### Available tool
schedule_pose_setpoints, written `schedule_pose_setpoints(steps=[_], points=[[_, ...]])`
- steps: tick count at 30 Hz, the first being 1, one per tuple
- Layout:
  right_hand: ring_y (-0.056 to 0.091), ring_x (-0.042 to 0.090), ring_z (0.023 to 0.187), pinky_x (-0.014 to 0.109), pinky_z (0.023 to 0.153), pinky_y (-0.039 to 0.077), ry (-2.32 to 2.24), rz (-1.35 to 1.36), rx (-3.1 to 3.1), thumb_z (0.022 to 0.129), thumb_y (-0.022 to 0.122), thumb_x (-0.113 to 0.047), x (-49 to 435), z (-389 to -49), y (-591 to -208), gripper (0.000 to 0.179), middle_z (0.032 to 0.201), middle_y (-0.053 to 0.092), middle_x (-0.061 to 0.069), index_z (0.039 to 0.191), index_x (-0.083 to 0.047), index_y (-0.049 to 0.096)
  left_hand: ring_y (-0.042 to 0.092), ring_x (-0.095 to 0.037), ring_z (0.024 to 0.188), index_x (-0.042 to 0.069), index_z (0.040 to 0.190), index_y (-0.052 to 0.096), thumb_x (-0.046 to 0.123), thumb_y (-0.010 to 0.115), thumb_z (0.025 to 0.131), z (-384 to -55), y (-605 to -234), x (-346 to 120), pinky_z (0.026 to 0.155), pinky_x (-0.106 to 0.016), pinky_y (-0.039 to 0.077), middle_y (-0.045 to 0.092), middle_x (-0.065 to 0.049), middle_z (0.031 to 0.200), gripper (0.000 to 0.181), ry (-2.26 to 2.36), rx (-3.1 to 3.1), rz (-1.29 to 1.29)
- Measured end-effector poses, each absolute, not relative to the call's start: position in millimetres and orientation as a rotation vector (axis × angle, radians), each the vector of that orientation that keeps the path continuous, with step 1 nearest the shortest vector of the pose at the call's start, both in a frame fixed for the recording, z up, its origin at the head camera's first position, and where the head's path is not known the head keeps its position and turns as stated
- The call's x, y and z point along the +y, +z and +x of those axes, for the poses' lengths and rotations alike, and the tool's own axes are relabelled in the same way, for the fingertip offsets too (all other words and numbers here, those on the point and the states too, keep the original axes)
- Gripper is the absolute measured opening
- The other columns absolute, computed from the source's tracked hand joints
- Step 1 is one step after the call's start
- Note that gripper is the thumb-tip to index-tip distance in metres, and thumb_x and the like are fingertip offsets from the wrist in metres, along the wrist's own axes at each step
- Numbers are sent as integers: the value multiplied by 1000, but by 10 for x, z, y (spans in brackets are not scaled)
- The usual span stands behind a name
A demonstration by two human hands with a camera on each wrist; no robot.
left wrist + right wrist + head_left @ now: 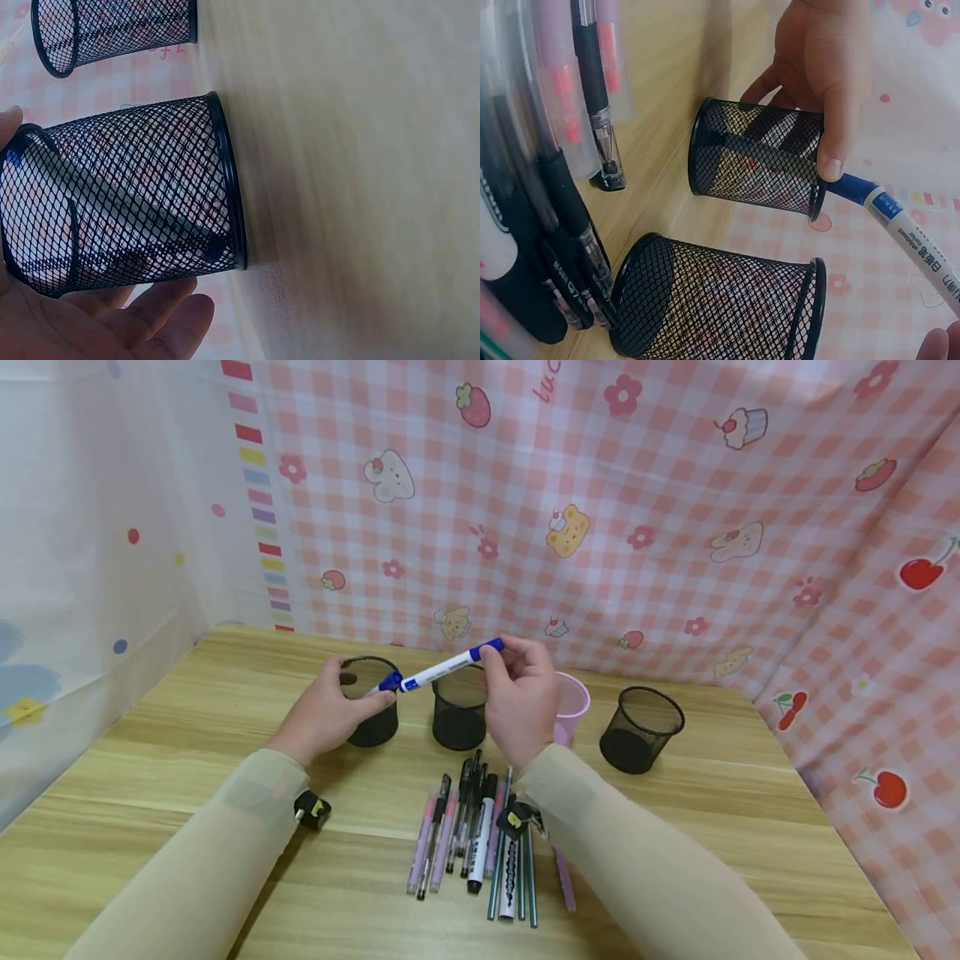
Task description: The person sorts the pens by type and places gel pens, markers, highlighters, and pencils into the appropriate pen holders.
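My left hand (318, 714) grips the leftmost black mesh pen cup (150, 187), its thumb at the rim and its fingers along the side. Inside that cup a white marker with blue ends (105, 199) leans diagonally, its blue cap showing at the rim. With thumb and fingertips my right hand (528, 702) pinches the blue end of a white whiteboard marker (442, 672). The held marker slopes down to the left, its lower end close to the cup's rim. In the right wrist view only fingertips (934, 346) of the right hand show.
A second black mesh cup (459, 718) stands close by on the wooden table (360, 877). Further right are a pink cup (572, 697), partly behind my right hand, and another black mesh cup (633, 739). Several pens and markers (480, 835) lie in front, partly under the right forearm.
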State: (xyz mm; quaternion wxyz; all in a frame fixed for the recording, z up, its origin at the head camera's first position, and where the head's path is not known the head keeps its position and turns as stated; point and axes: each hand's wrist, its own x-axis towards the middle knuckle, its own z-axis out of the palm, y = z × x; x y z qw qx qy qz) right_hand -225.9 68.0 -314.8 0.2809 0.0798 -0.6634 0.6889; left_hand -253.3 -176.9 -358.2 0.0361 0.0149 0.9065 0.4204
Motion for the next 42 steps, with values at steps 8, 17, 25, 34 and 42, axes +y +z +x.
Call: schedule_pose_setpoints(steps=[8,17,25,34,42], points=[[65,7,74,22,71,59,1850,192,-1800,100,69,-2,616,-2332,-3176,19,99,73,21,118,3,64,41,-47,149,11,168,11,79,64,87,-2527,-3572,-1766,117,-67,37,36,-21,168,118,1289,2789,47],[64,7,76,25,72,59,1821,190,-1841,100,70,-3,551,-2347,-3224,18,101,75,21,116,5,65,40,-48,150,11,169,10,77,65,88,-2523,-3573,-1764,117,-67,37,35,-21,168,118,1287,2789,52],[66,12,80,18,71,56,1766,222,-1867,100,71,-4,501,-2362,-3280,15,101,77,21,112,4,67,39,-47,150,11,169,10,73,66,90,-2529,-3575,-1763,117,-67,37,36,-21,168,115,1294,2792,49],[64,7,80,18,72,52,1696,211,-1949,99,72,-7,454,-2385,-3325,15,100,79,18,109,4,71,40,-47,150,11,168,10,80,65,86,-2529,-3575,-1761,118,-66,37,36,-21,168,121,1290,2794,46],[70,18,83,22,72,55,1616,168,-2030,99,74,-11,406,-2378,-3337,15,101,81,13,109,0,74,41,-47,149,9,168,12,79,65,87,-2526,-3571,-1758,118,-67,37,36,-22,167,119,1290,2800,51]])
